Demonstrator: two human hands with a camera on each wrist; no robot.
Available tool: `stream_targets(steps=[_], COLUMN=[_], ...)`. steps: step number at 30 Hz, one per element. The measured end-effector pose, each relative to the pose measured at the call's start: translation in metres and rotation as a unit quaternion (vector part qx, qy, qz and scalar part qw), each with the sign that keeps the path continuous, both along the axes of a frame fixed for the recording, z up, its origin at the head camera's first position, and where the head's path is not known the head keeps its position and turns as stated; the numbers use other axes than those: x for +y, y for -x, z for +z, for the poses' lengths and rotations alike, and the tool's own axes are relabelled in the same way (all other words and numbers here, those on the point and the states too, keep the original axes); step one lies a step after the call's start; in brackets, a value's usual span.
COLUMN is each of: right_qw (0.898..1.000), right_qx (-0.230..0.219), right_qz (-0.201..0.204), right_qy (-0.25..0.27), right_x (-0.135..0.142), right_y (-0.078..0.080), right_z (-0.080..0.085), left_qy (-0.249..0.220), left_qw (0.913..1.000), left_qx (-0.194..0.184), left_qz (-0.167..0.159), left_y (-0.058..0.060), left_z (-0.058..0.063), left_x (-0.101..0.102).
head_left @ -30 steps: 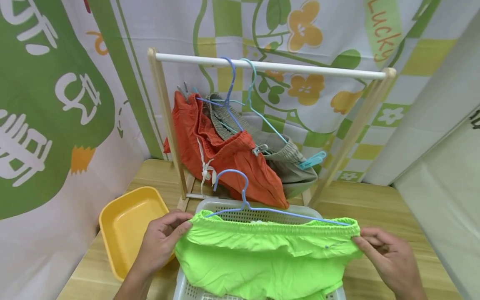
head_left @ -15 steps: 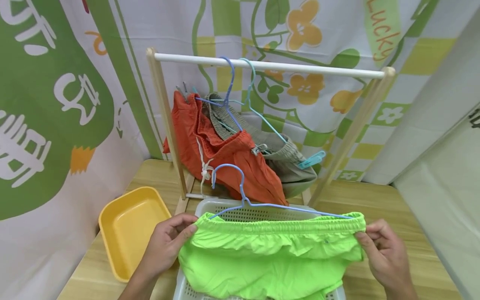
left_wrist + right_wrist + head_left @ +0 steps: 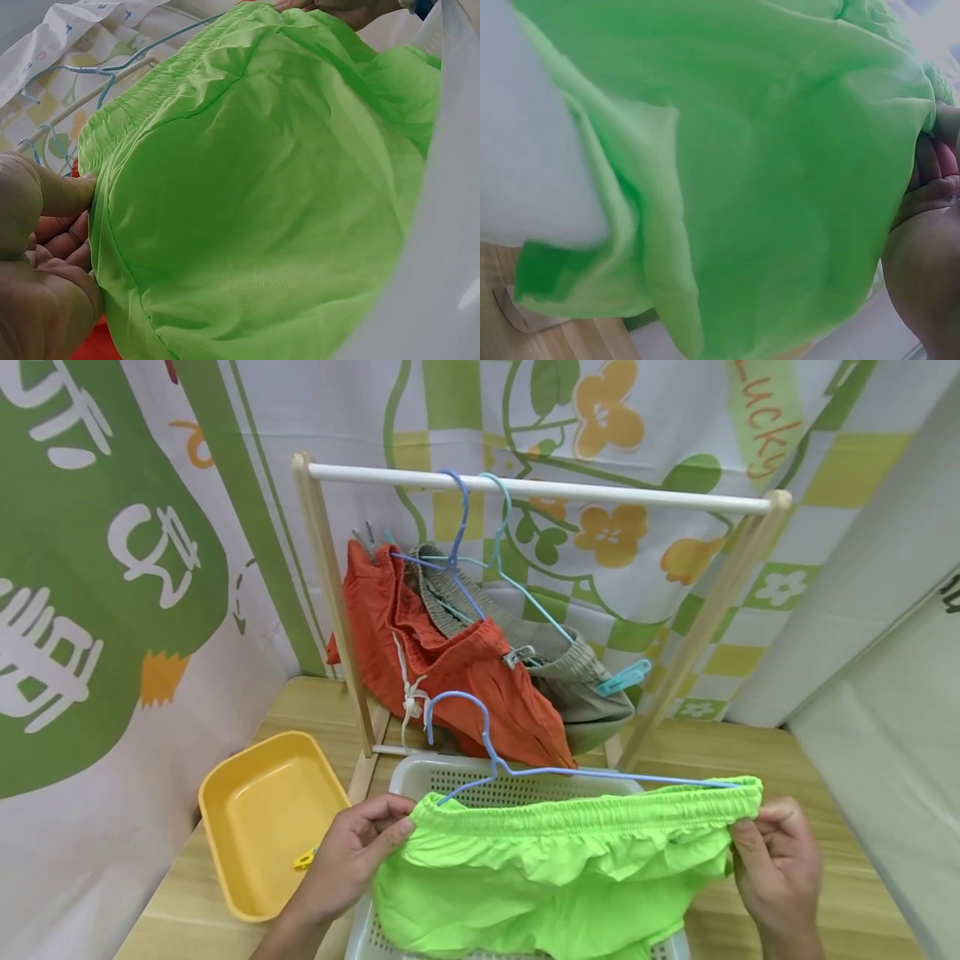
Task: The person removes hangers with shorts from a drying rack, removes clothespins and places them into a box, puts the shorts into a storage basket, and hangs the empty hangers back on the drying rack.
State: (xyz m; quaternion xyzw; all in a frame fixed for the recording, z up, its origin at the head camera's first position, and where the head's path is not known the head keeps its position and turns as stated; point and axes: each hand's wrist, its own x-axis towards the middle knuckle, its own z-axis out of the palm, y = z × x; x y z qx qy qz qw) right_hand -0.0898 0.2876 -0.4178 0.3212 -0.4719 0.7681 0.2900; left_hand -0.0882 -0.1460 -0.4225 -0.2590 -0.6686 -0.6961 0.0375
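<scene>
Bright green shorts (image 3: 570, 868) with a gathered elastic waistband are stretched between my two hands, over a white perforated basket (image 3: 420, 766). My left hand (image 3: 352, 856) pinches the waistband's left end between thumb and fingers. At the right end, my right hand (image 3: 780, 852) pinches the band in the same way. A blue hanger (image 3: 491, 760) lies inside the waistband, its hook standing up and its right arm reaching close to my right hand. In the left wrist view the shorts (image 3: 247, 195) hang down from the band, and the right wrist view shows their lower folds (image 3: 780, 187).
Behind stands a small wooden rack with a white bar (image 3: 600, 493). Orange shorts (image 3: 450, 685) and grey shorts (image 3: 585, 693) hang there on hangers, held by clothespins (image 3: 625, 678). A yellow tray (image 3: 262, 818) at left holds a yellow clip (image 3: 303, 858). Printed cloth (image 3: 337, 410) lines the back.
Both hands have shifted to the right and slightly up with the green shorts, and the waistband now slants up toward the right. The hanger has tilted with it. A yellow clip shows in the tray.
</scene>
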Motion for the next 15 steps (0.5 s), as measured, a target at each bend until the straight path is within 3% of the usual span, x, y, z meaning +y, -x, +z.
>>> stream_targets(steps=[5,9,12,15], right_qw=[0.998,0.985,0.960,0.911], right_qx=[-0.015,-0.057,-0.121,-0.165], right_qz=[-0.031,-0.054,-0.074,-0.120], right_qy=[-0.059,-0.152,-0.241,-0.357], right_x=[0.010,0.021,0.026,0.028], right_y=[-0.002,-0.009,-0.017,-0.023], right_z=[0.001,0.006,0.013,0.020], left_qy=[0.021,0.035,0.049,0.066], left_qw=[0.9996,0.9980,0.9958,0.9938], left_qx=[0.010,0.027,0.043,0.057], left_qz=[0.013,0.045,0.064,0.070], left_y=[0.000,-0.002,-0.002,-0.003], left_z=[0.005,0.011,0.015,0.018], left_x=[0.001,-0.002,-0.003,-0.003])
